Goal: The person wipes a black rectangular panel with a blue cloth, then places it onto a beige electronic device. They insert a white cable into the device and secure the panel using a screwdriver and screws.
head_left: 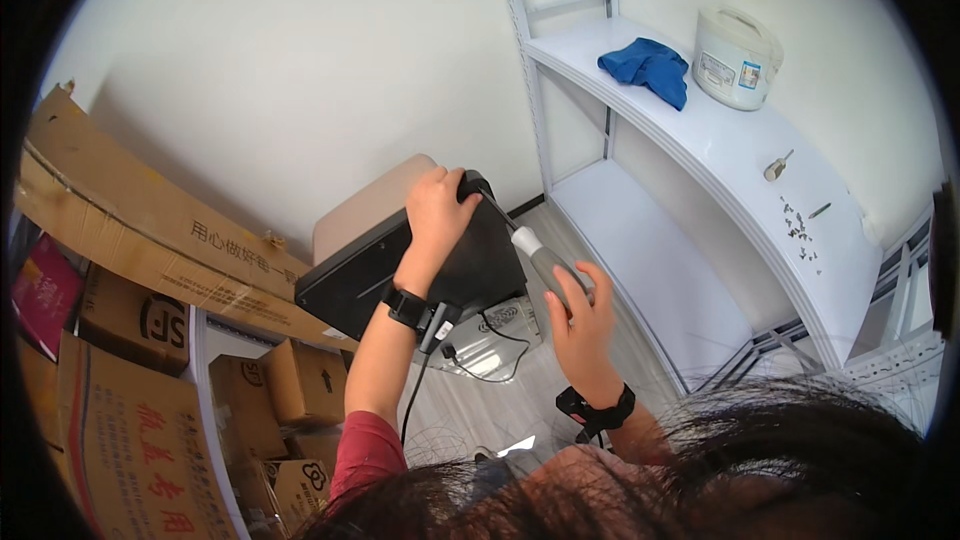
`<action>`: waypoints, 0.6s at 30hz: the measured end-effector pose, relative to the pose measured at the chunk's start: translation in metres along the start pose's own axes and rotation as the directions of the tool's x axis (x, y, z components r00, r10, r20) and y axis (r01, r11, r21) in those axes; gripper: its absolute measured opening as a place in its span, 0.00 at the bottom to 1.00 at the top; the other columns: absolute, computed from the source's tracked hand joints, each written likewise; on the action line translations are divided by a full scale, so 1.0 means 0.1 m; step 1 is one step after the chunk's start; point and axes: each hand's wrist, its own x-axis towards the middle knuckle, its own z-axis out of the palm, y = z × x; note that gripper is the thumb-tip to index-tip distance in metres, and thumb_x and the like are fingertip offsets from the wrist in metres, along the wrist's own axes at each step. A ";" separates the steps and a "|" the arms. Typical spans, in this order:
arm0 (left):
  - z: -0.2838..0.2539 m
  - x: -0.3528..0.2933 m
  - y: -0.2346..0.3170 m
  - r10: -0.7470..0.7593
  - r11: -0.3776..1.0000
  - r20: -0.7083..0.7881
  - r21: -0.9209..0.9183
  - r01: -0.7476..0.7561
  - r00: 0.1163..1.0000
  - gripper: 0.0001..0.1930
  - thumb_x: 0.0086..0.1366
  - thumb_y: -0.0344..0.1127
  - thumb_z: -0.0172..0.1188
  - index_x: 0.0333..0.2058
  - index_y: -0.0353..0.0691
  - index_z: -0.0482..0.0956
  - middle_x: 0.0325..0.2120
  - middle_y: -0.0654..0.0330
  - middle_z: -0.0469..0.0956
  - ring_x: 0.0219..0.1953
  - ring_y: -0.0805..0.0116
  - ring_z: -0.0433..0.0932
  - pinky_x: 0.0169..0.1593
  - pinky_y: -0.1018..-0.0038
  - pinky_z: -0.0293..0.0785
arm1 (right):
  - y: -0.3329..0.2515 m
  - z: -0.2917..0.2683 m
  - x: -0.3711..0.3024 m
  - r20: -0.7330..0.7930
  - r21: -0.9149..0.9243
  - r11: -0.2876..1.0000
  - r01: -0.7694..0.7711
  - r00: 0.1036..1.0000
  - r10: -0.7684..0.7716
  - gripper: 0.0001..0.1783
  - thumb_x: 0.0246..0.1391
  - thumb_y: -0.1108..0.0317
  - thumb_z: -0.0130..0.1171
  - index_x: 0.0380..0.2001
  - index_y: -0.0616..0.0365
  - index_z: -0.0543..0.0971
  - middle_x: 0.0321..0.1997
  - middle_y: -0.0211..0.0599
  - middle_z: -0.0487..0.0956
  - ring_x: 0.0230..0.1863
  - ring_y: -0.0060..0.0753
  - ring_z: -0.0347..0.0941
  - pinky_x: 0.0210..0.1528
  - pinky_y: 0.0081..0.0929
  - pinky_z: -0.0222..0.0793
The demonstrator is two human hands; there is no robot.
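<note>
My right hand has its thumb and fingers around the grey handle of a screwdriver. The shaft slants up and left to the black corner of a boxy appliance, which has a black panel toward me and a beige side. My left hand is closed over that panel's upper edge, close to the screwdriver's tip. Whether the tip sits in a screw cannot be made out. A black cable hangs by my left wrist. Beneath the appliance is a silver vented metal unit.
On the white shelf at right lie a blue cloth, a white rice cooker, a small screwdriver and several scattered screws. Cardboard boxes fill the left, with a long carton leaning behind.
</note>
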 end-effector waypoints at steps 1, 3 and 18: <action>0.01 0.01 0.01 -0.003 1.000 0.002 -0.007 0.003 1.000 0.19 0.43 0.37 0.69 0.36 0.38 0.80 0.25 0.55 0.73 0.32 0.54 0.75 0.34 0.63 0.71 | -0.01 0.00 0.00 -0.001 -0.013 1.000 0.023 1.000 -0.023 0.22 0.47 0.69 0.64 0.47 0.57 0.74 0.49 0.43 0.68 0.33 0.42 0.73 0.28 0.31 0.70; 0.02 0.02 0.00 -0.006 1.000 0.004 -0.003 0.006 1.000 0.19 0.42 0.37 0.70 0.36 0.38 0.80 0.25 0.56 0.73 0.32 0.54 0.75 0.34 0.63 0.71 | -0.01 0.02 -0.04 0.017 -0.017 0.997 0.069 0.997 -0.069 0.22 0.47 0.72 0.63 0.48 0.57 0.74 0.49 0.43 0.68 0.32 0.40 0.73 0.29 0.30 0.70; 0.02 0.00 0.01 -0.009 1.000 -0.002 0.016 0.009 1.000 0.19 0.42 0.37 0.70 0.36 0.39 0.80 0.25 0.55 0.73 0.33 0.54 0.74 0.35 0.63 0.71 | 0.02 0.09 -0.21 0.057 0.072 0.991 -0.117 0.992 0.113 0.24 0.48 0.60 0.64 0.47 0.60 0.72 0.39 0.46 0.73 0.26 0.41 0.74 0.23 0.32 0.67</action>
